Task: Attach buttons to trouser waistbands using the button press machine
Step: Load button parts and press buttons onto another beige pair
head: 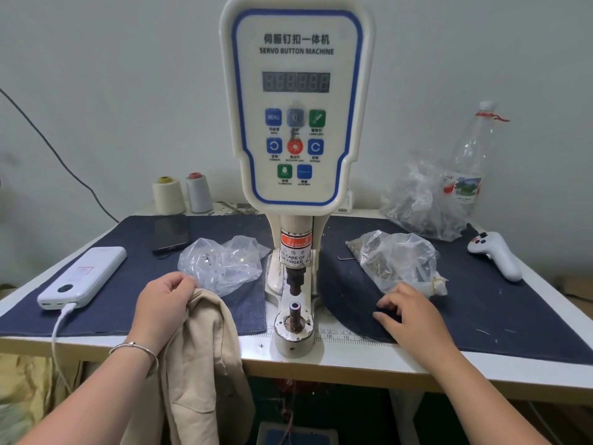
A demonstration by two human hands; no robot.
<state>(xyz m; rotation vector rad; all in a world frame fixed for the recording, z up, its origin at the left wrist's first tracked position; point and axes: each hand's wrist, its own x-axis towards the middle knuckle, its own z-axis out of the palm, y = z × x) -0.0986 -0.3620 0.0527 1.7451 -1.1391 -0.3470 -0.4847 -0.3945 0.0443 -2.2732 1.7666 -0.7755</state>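
The white servo button machine (296,101) stands at the table's middle, its lower die post (294,311) bare in front. Beige trousers (200,358) hang over the table's front edge left of the die. My left hand (163,308) grips their top edge. My right hand (409,311) rests on the dark denim cloth (500,319) right of the die, fingers spread, just below a clear bag of small metal parts (396,260). I cannot tell whether its fingertips pinch anything. A second clear bag (223,263) with a few shiny pieces lies left of the machine.
A white power bank (83,276) with its cable and a dark phone (170,232) lie at the left. Two thread cones (181,194) stand behind. At the right are a large bag (423,200), a plastic bottle (470,159) and a white controller (495,255).
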